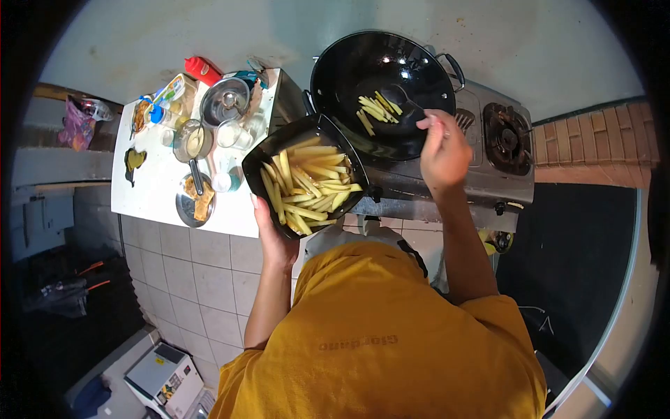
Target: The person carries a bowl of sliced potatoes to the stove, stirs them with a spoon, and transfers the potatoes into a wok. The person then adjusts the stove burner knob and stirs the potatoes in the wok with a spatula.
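Observation:
My left hand (274, 234) holds a black square bowl (255, 157) by its near left side. Cut potato sticks (307, 183) fill much of the bowl, which is tilted beside the wok. A large black wok (342, 77) stands on the stove, with a small heap of potato sticks (378, 110) in it. Over the wok's right edge, my right hand (447, 150) is closed around the end of a thin-handled utensil (412, 103); its far end lies near the sticks in the wok.
The steel stove (481, 188) has a bare burner (507, 138) at right. On the white table (153, 199) stand a red bottle (202, 70), a steel bowl (225, 101), a small pan (192, 142) and a plate (183, 213) with food.

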{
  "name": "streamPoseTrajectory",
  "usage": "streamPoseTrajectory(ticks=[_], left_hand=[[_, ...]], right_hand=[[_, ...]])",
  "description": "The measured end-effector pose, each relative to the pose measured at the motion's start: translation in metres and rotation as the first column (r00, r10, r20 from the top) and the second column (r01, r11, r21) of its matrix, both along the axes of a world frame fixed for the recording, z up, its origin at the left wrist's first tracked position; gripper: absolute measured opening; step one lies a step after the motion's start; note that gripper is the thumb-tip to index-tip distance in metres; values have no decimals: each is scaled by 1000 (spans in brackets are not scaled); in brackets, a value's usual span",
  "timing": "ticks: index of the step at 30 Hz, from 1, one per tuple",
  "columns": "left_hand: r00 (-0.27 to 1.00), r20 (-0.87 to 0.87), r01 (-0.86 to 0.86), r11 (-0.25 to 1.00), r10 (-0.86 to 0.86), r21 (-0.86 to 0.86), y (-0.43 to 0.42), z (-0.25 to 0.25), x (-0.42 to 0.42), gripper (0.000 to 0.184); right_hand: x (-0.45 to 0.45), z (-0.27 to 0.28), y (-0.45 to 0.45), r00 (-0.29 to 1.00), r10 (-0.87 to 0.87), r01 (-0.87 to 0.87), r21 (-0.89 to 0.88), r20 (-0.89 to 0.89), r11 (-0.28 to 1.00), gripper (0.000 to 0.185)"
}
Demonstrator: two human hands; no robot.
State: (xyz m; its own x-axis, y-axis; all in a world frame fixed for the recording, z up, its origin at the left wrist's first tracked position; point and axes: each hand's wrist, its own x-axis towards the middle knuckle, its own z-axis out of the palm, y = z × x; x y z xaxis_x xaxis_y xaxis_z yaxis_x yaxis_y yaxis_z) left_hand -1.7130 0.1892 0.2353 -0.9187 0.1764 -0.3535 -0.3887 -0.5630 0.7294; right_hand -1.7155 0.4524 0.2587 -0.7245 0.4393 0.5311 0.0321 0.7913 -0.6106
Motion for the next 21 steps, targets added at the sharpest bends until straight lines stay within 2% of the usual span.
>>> streamPoseTrajectory(ticks=[1, 2, 3, 5, 7, 9, 10, 11, 14, 15, 17, 18, 21], left_hand=[[1000, -3, -11, 1000, 11, -8, 2, 0, 2, 70], [1000, -5, -24, 1000, 24, -9, 5, 0, 4, 70], [1000, -7, -19, 1000, 19, -1, 9, 0, 6, 69], [999, 43, -25, 1000, 24, 6, 18, 3, 13, 67], [999, 38, -10, 999, 9, 35, 27, 5, 16, 65], [999, 31, -19, 997, 17, 70, 36, 3, 21, 64], [1000, 17, 10, 997, -12, 76, 38, 3, 24, 64], [999, 3, 38, 996, -39, 82, 40, 3, 27, 65], [1000, -14, 20, 997, -19, 80, 49, 10, 36, 62], [1000, -10, -3, 997, 4, 76, 50, 9, 41, 62], [1000, -16, -10, 995, 12, 96, 50, 6, 49, 58], [999, -26, -31, 997, 33, 64, 50, 10, 53, 58], [996, 12, -92, 994, 91, 65, 42, 1, 70, 59]], right_hand=[[5, 13, -2, 1000, -18, 20, -188, 12, 982, 10], [11, 22, -1, 1000, -26, 21, -273, -16, 962, 17], [16, 31, 0, 1000, -13, 8, -274, -18, 962, 17], [27, 47, 3, 948, 28, -224, -601, -318, 767, 21], [38, 58, -2, 948, 87, -271, -627, -308, 730, 23], [43, 57, -11, 915, 139, -371, -655, -378, 659, 23], [50, 60, -8, 903, 293, -427, -590, -313, 685, 23], [52, 60, -10, 900, 301, -434, -590, -315, 681, 23], [51, 55, -24, 949, 276, -303, -683, -153, 664, 23], [53, 50, -22, 943, 298, -316, -687, -149, 655, 23], [55, 37, -20, 915, 392, -312, -777, -91, 547, 21], [58, 34, -19, 906, 423, -261, -795, -6, 548, 19], [69, 15, -28, 882, 468, -223, -835, 46, 503, 17]])
